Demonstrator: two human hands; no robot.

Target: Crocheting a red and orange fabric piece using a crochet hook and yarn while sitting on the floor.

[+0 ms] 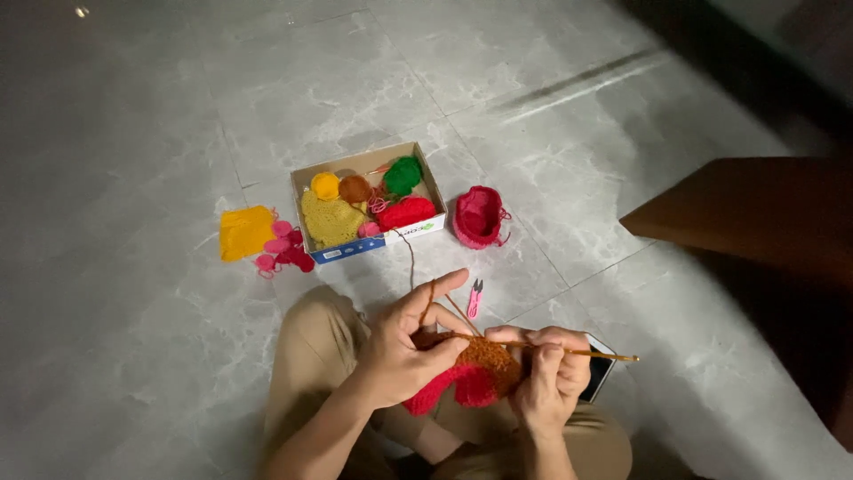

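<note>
**Two hands crocheting over the lap**

The left hand (pixel 404 347) pinches the orange-and-red crochet piece (pixel 471 373), index finger raised with orange yarn (pixel 426 302) looped over it. The right hand (pixel 551 378), fingers curled shut around the crochet hook (pixel 586 353), holds it level, tip in the piece above the knees.

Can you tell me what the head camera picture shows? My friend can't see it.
A seated person's left hand holds an orange-and-red crochet piece while the right hand works a crochet hook. On the grey floor ahead sits a box of yarn balls.
</note>
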